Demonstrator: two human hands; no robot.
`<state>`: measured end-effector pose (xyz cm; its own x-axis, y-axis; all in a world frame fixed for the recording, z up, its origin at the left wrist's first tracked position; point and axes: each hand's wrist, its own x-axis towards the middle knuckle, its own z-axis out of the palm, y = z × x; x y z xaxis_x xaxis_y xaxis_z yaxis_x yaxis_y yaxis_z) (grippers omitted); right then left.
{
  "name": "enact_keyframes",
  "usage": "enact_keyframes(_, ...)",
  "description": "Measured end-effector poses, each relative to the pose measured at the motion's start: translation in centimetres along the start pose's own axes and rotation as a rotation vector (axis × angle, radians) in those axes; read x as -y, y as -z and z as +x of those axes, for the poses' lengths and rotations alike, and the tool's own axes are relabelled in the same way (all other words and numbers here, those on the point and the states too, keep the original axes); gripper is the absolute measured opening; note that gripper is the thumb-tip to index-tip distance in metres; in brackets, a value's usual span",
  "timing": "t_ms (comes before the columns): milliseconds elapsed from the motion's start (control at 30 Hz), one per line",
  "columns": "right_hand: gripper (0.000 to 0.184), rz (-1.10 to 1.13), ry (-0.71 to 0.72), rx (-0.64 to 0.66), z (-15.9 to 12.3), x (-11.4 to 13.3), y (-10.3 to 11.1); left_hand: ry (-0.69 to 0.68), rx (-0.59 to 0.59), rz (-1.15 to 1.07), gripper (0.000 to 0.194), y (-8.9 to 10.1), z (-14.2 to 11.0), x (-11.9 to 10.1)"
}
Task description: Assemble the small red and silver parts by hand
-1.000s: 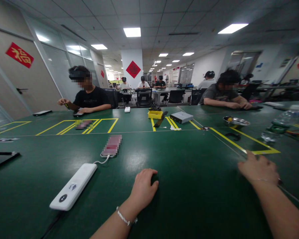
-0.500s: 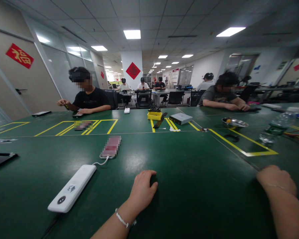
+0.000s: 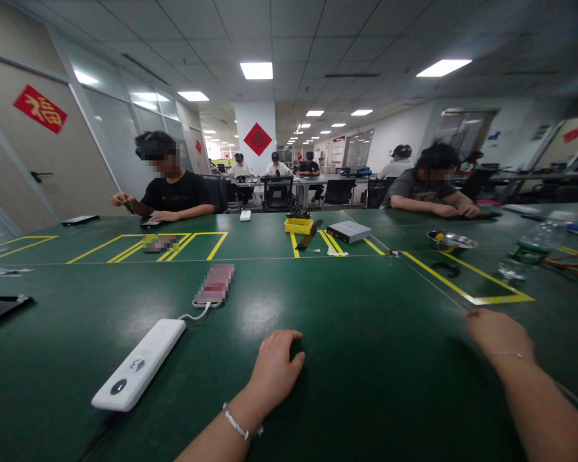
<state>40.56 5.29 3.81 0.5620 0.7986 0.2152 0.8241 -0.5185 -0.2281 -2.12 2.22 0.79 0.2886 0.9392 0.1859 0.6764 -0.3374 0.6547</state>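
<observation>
My left hand [image 3: 277, 369] rests on the green table [image 3: 366, 385], wearing a bracelet [image 3: 238, 423] at the wrist. Its thumb is apart from the bent fingers, and nothing shows between them. On the right, my right hand [image 3: 501, 335] is over the tabletop near a yellow tape corner [image 3: 481, 299]. Motion blurs it, and its fingers are mostly hidden from me. Left of my left hand lies a long white power bank [image 3: 147, 366]. A short white cable [image 3: 197, 315] joins it to a phone [image 3: 215, 284].
Farther back are a yellow box [image 3: 298, 225], a grey flat box [image 3: 349, 231], a metal bowl [image 3: 455, 242] and a clear bottle [image 3: 532, 249]. Two people sit at the far side, at left [image 3: 176, 192] and right [image 3: 424, 183]. A dark flat object [image 3: 2, 309] lies at the left edge.
My right hand has moved left and slightly away from me across the table. My left hand stays in place.
</observation>
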Motion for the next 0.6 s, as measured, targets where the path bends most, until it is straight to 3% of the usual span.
enact_keyframes(133, 0.026, 0.197, 0.246, 0.193, -4.0, 8.0, -0.5, -0.008, -0.012, -0.035, 0.031, -0.3, -0.1, -0.3)
enact_keyframes(233, 0.022, 0.499, 0.464, 0.377, -9.6, 14.5, -1.2, -0.007, 0.005, -0.113, 0.039, -0.6, -0.3, -0.4)
enact_keyframes(333, 0.012, 0.715, 0.610, 0.462, -14.9, 18.8, -1.7, 0.013, 0.040, -0.211, 0.049, -0.8, -0.4, -0.5)
enact_keyframes(433, 0.006, 0.826, 0.634, 0.538, -17.6, 20.1, -2.2, 0.020, 0.085, -0.287, 0.041, -0.8, -0.4, -0.8)
enact_keyframes(600, 0.009, 0.954, 0.623, 0.793, -17.3, 19.3, -2.5, -0.030, 0.062, -0.265, 0.017, -0.7, -0.3, -1.2)
